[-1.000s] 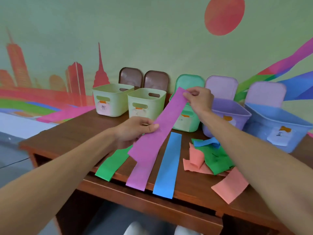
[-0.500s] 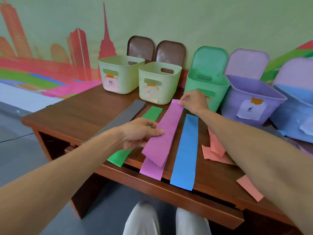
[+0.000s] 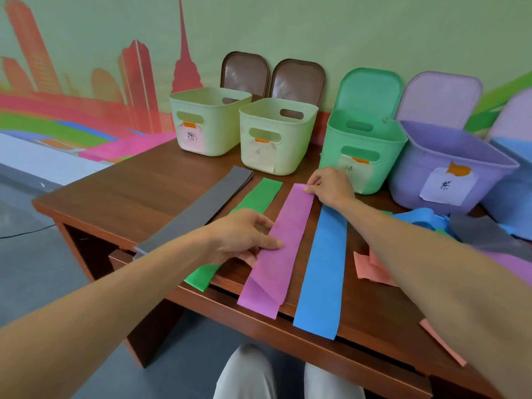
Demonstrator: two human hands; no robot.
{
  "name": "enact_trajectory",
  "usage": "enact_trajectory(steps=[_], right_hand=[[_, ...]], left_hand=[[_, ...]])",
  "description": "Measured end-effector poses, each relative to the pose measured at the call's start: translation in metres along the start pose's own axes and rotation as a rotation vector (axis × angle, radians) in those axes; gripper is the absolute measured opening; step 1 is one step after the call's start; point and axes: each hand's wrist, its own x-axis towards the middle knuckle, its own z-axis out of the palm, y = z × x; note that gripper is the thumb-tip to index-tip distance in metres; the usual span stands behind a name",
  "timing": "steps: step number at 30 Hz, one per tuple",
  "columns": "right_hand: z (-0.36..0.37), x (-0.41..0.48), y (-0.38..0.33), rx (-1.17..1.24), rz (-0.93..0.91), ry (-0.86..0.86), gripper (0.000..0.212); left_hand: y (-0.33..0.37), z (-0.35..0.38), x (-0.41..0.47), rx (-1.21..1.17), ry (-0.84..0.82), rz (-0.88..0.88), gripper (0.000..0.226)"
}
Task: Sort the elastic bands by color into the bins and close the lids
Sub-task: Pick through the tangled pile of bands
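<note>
A purple band (image 3: 283,246) lies flat on the wooden table (image 3: 138,191), its near end folded over the front edge. My right hand (image 3: 331,187) pinches its far end. My left hand (image 3: 244,236) grips its middle, thumb on top. A blue band (image 3: 324,269) lies to its right, a green band (image 3: 256,197) and a grey band (image 3: 201,208) to its left. Along the wall stand open bins: two pale green (image 3: 210,122) (image 3: 276,136), a green one (image 3: 362,145), a purple one (image 3: 449,171) and a blue one (image 3: 515,174).
Pink bands (image 3: 371,266) and a heap of blue (image 3: 423,218), grey (image 3: 483,231) and purple bands lie on the right of the table. Lids stand up behind the bins against the wall. My knees show below the table's front edge.
The purple band went from held up in the air to lying flat on the table between the green and blue bands. Both hands came down with it. The camera tilted down.
</note>
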Motion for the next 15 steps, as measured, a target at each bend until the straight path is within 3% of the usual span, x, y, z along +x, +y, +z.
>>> enact_trajectory(steps=[6,10,15], right_hand=[[0.000,0.000,0.000,-0.062,-0.010,0.007,0.014],[0.000,0.000,-0.002,-0.136,-0.025,0.014,0.016],[-0.003,-0.003,-0.006,-0.213,-0.053,0.037,0.024]], left_hand=[[0.011,0.006,-0.002,0.227,0.075,0.033,0.037],[0.014,0.009,-0.002,0.588,0.124,0.067,0.040],[0.014,0.010,-0.001,0.852,0.181,0.154,0.043]])
